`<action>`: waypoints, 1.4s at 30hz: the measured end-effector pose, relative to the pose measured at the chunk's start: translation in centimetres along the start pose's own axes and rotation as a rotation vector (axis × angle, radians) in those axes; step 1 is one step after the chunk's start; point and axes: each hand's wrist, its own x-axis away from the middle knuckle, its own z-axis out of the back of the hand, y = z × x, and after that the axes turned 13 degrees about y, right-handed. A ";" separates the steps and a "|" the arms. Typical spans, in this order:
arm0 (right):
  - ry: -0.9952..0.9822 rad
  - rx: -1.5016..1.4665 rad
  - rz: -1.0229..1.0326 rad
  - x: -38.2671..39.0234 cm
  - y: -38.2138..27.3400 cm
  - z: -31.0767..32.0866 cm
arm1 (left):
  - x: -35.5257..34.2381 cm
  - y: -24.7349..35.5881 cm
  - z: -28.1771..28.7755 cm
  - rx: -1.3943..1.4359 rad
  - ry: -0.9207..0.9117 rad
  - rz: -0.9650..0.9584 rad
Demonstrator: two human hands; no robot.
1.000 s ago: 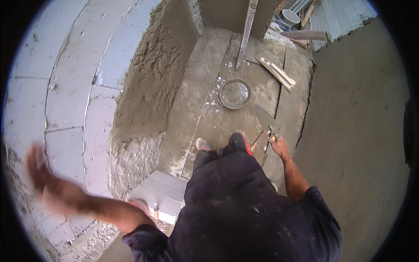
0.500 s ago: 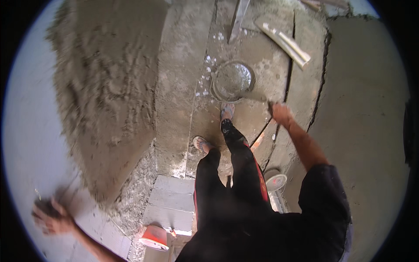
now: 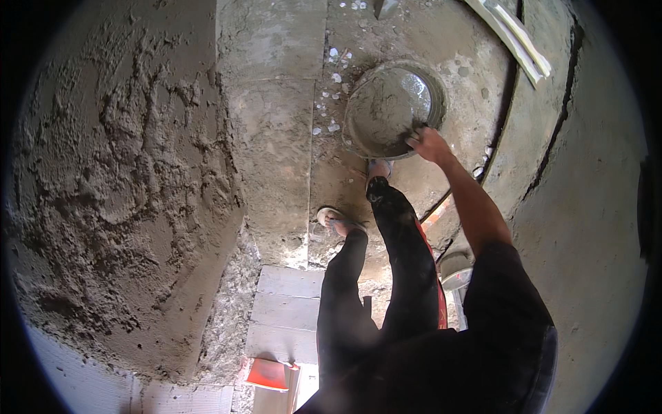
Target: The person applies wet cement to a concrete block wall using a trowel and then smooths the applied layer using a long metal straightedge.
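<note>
My right hand (image 3: 429, 143) is closed round the dark handle of a trowel (image 3: 418, 127) at the near right rim of a round bucket (image 3: 350, 127). The trowel's blade cannot be made out against the grey, wet mortar (image 3: 379, 110) inside. My left hand is out of view. To the left, a wall carries a broad patch of rough, damp mortar (image 3: 131, 193). My feet stand just on the near side of the bucket.
Pale bent strips (image 3: 517, 41) lie at the far right beside a long crack. Light grey blocks (image 3: 286, 303) and an orange-red tool (image 3: 267, 374) are at lower left of my legs. A small bucket (image 3: 456, 269) stands right of them. White chips (image 3: 334, 76) dot the floor.
My right hand has brought the trowel leftward to the bucket's rim. My left hand, earlier spread against the wall at lower left, has gone out of view. The view has shifted left and closer.
</note>
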 end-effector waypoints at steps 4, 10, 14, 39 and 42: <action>-0.011 -0.072 -0.059 6.0 1.3 5.7 | -2.4 4.8 2.3 -0.039 -0.049 0.080; 0.360 -0.280 0.191 7.1 -1.1 3.4 | 1.0 0.5 2.4 -0.061 0.033 0.077; 0.049 -0.978 -0.271 12.7 -6.1 4.7 | -3.8 6.0 2.7 0.048 -0.120 0.232; 0.716 -0.455 0.289 34.9 -54.8 -3.8 | -0.9 -6.9 7.9 0.332 0.155 0.290; 0.305 -0.729 0.735 46.6 -52.2 -7.5 | 0.3 -7.4 6.6 0.338 0.164 0.286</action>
